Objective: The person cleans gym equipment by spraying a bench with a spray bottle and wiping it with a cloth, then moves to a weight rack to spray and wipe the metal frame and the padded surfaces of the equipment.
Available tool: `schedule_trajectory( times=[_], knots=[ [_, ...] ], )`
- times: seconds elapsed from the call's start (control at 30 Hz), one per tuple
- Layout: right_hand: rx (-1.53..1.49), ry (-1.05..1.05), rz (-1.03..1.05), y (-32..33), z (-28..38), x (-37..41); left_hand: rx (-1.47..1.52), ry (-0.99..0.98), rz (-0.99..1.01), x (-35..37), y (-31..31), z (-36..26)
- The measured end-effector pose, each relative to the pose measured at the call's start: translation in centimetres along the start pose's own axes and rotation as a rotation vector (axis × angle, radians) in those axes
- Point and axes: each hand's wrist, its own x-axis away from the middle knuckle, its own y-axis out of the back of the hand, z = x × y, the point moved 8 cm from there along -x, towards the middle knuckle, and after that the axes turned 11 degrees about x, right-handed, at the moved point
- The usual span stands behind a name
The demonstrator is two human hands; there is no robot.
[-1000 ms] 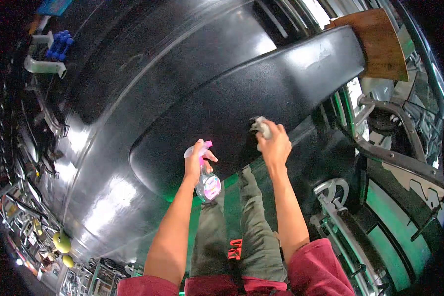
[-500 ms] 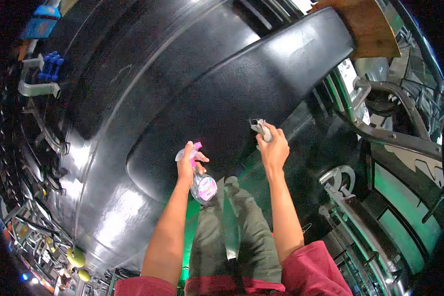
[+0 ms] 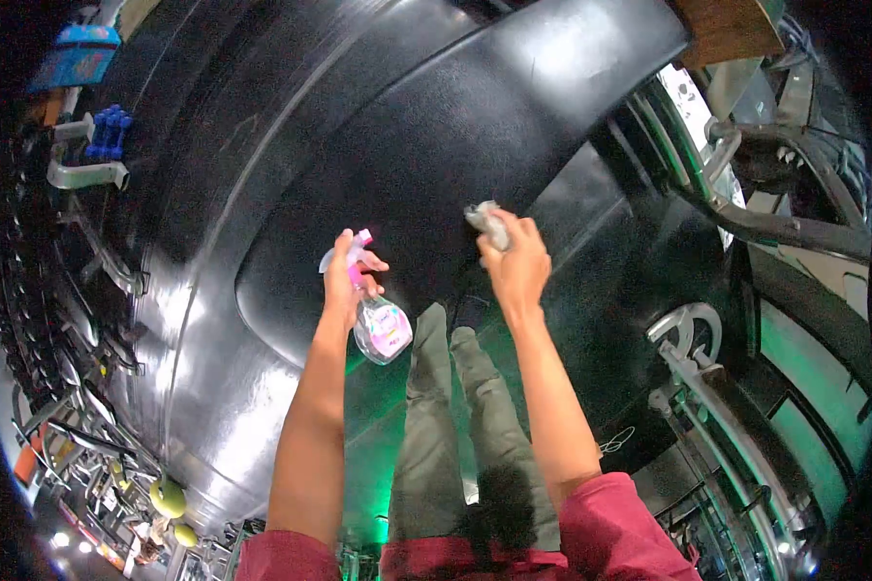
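Note:
My left hand [image 3: 341, 281] is closed around the neck of a clear spray bottle [image 3: 385, 331] with a pink trigger head and a pink-and-white label. Some of its fingers stick out past the trigger, and the bottle hangs tilted below the palm. To the right, my right hand [image 3: 519, 266] grips a crumpled greyish-white cloth [image 3: 491, 225], bunched between thumb and fingers. Both hands overlap a long black padded surface [image 3: 436, 136] in this view, with glossy reflections toward its far end.
Metal gym machine frames [image 3: 794, 228] and a round silver wheel [image 3: 688, 334] stand on the right. Blue dumbbells [image 3: 109, 133] sit on a rack at the left, below a blue box [image 3: 80, 53]. Yellow-green balls [image 3: 168, 499] show at lower left. A wooden board [image 3: 731, 29] is at upper right.
Both hands have shifted up and left in the view, still holding the spray bottle and the cloth. The camera view has moved, and my legs appear stepped farther forward.

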Motion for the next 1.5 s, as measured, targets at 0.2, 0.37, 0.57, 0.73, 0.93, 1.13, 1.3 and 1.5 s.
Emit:
schedule_trajectory(
  times=[0.2,0.37,0.57,0.73,0.93,1.13,1.3,1.5],
  knots=[
    [-0.075,0.156,0.287,-3.7,1.4,6.2,0.037,0.123,-0.019,1.8,1.0,3.0],
    [-0.098,-0.131,0.022,-2.3,-4.1,3.5,-0.039,0.124,0.003,3.8,1.3,6.2],
    [-0.592,-0.485,0.126,-8.0,-4.7,8.5,-0.081,0.055,0.009,3.0,1.5,5.7],
    [-0.621,-0.460,0.182,-9.7,-3.4,12.0,-0.123,0.060,-0.008,2.9,1.6,5.5],
    [-0.937,-0.588,0.059,-10.7,-6.6,7.1,-0.145,0.065,-0.015,3.0,1.4,5.2],
    [-0.773,-0.582,0.063,-10.3,-3.7,10.9,-0.151,0.071,0.005,2.5,2.1,5.5],
    [-0.787,-0.593,0.266,-11.7,-1.9,15.2,-0.172,0.061,0.016,2.4,1.8,5.4],
    [-0.906,-0.657,0.256,-12.2,-5.2,15.4,-0.206,-0.025,0.135,3.8,0.9,5.1]
  ],
)
